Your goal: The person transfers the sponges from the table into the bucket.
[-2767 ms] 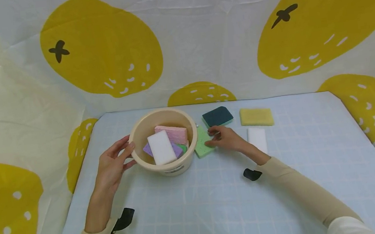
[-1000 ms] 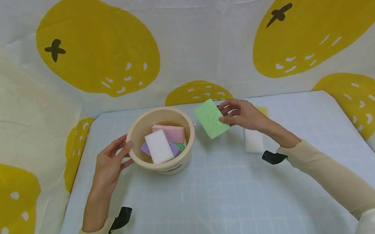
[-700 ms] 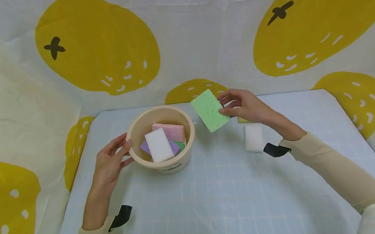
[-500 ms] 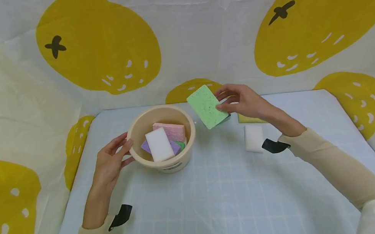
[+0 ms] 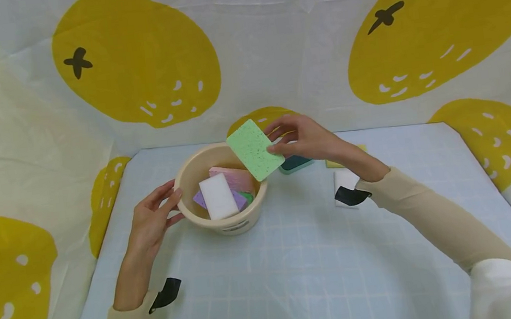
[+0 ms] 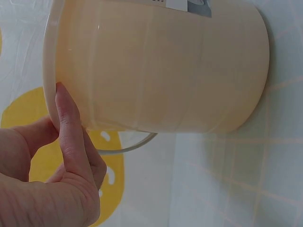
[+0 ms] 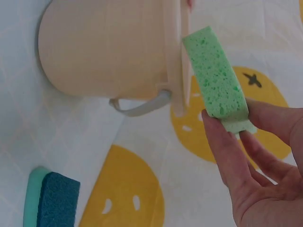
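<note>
A cream bucket (image 5: 228, 225) with a wire-like handle (image 7: 142, 108) stands upright on the table. My left hand (image 5: 148, 219) pinches its rim on the left side; in the left wrist view the thumb and fingers straddle that rim. My right hand (image 5: 302, 135) pinches a light green sponge (image 5: 254, 149) by one end, tilted, over the bucket's right rim. Inside the bucket lie a white sponge (image 5: 218, 196), a pink sponge (image 5: 235, 177), a purple sponge (image 5: 240, 199) and a bit of a green one (image 5: 247, 197).
Right of the bucket, a dark green scouring sponge (image 5: 296, 163) lies on the table. Beyond the right forearm are a yellow sponge (image 5: 334, 163) and a white sponge (image 5: 340, 177), both partly hidden. A fruit-print cloth (image 5: 273, 63) hangs behind the table.
My right hand has picked the light green sponge off the table, raised it, and carried it left over the bucket's rim. My left hand has stayed at the rim.
</note>
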`<state>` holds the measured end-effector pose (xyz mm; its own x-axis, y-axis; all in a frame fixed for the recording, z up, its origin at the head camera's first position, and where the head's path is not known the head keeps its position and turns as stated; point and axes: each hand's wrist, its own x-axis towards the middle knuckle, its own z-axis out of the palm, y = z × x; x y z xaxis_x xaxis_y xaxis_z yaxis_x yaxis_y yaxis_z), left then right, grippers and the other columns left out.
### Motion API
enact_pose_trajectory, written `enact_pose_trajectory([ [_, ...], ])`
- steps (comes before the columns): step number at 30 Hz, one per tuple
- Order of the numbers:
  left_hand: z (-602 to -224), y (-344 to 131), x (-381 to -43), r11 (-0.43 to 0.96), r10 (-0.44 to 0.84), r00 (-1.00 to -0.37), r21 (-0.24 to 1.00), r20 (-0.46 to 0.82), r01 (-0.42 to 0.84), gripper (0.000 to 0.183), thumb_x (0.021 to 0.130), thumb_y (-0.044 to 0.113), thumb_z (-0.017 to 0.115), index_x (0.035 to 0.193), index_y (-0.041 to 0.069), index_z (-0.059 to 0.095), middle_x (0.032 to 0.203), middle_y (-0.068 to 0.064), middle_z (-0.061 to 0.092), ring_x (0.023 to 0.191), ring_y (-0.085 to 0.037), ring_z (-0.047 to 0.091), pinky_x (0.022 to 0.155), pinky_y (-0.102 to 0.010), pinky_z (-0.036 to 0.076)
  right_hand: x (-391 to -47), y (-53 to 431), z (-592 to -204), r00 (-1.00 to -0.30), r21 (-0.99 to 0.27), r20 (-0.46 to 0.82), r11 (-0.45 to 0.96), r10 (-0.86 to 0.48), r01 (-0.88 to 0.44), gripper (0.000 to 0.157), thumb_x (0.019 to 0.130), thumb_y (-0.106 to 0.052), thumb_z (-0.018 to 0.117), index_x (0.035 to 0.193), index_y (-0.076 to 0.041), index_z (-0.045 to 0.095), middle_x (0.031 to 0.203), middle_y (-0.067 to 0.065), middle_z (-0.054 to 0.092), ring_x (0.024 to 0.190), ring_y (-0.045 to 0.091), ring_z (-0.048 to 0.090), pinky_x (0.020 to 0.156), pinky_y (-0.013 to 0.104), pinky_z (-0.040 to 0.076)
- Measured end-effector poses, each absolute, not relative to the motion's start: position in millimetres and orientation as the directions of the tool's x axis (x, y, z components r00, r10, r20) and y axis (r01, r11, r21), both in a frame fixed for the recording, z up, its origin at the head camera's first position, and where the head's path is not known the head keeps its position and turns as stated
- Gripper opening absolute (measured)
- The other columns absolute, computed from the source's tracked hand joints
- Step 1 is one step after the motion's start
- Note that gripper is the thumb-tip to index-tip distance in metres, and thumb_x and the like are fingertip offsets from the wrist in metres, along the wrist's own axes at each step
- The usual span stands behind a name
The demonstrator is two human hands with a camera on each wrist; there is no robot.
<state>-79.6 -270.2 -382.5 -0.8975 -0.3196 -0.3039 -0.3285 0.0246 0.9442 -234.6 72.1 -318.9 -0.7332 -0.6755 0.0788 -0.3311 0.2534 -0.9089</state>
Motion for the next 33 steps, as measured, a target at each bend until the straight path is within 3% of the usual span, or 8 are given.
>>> enact_pose_trajectory([
  [12, -384, -269, -81, 0.034, -0.322, -0.898, 0.944, -0.299, -0.327, 0.064, 0.094, 0.040, 0.075, 0.149, 0.015, 0.055, 0.130, -0.003, 0.056, 0.095, -0.012, 0.065, 0.080, -0.025, 0.061, -228, 42, -325, -0.712, -0.879, 0.005, 0.336, -0.702, -0.338, 0.039, 0.092, -0.010, 0.078, 0.125, 0.003, 0.063, 0.118, 0.019, 0.069, 0.099, 0.031, 0.072, 0.074, 0.039, 0.064],
  [16, -384, -270, -81, 0.042, -0.320, -0.900, 0.944, -0.297, -0.327, 0.065, 0.095, 0.040, 0.074, 0.151, 0.015, 0.053, 0.135, -0.005, 0.055, 0.094, -0.011, 0.065, 0.079, -0.025, 0.061, -226, 30, -323, -0.718, -0.809, 0.008, 0.417, -0.696, -0.414, 0.037, 0.091, -0.015, 0.080, 0.122, 0.002, 0.065, 0.115, 0.016, 0.070, 0.099, 0.028, 0.071, 0.076, 0.033, 0.063],
  [23, -383, -271, -81, 0.040, -0.328, -0.895, 0.942, -0.302, -0.332, 0.064, 0.095, 0.040, 0.074, 0.150, 0.015, 0.054, 0.140, -0.005, 0.054, 0.094, -0.010, 0.065, 0.079, -0.024, 0.061, -218, 8, -317, -0.718, -0.678, -0.011, 0.533, -0.696, -0.507, 0.036, 0.093, -0.018, 0.079, 0.120, 0.001, 0.066, 0.113, 0.015, 0.071, 0.101, 0.027, 0.068, 0.086, 0.033, 0.059],
  [29, -383, -269, -81, 0.031, -0.327, -0.895, 0.944, -0.302, -0.330, 0.065, 0.094, 0.040, 0.075, 0.150, 0.014, 0.054, 0.141, -0.006, 0.054, 0.093, -0.010, 0.065, 0.079, -0.024, 0.061, -209, -5, -314, -0.720, -0.629, -0.040, 0.577, -0.693, -0.520, 0.034, 0.095, -0.015, 0.076, 0.121, 0.003, 0.064, 0.115, 0.016, 0.069, 0.106, 0.029, 0.064, 0.087, 0.031, 0.059],
  [33, -381, -269, -80, 0.027, -0.332, -0.892, 0.943, -0.306, -0.333, 0.065, 0.094, 0.040, 0.075, 0.150, 0.014, 0.054, 0.140, -0.006, 0.055, 0.093, -0.010, 0.065, 0.079, -0.024, 0.061, -204, -9, -313, -0.723, -0.581, -0.031, 0.601, -0.690, -0.549, 0.034, 0.094, -0.016, 0.077, 0.119, 0.003, 0.063, 0.107, 0.014, 0.068, 0.097, 0.026, 0.061, 0.082, 0.029, 0.057],
])
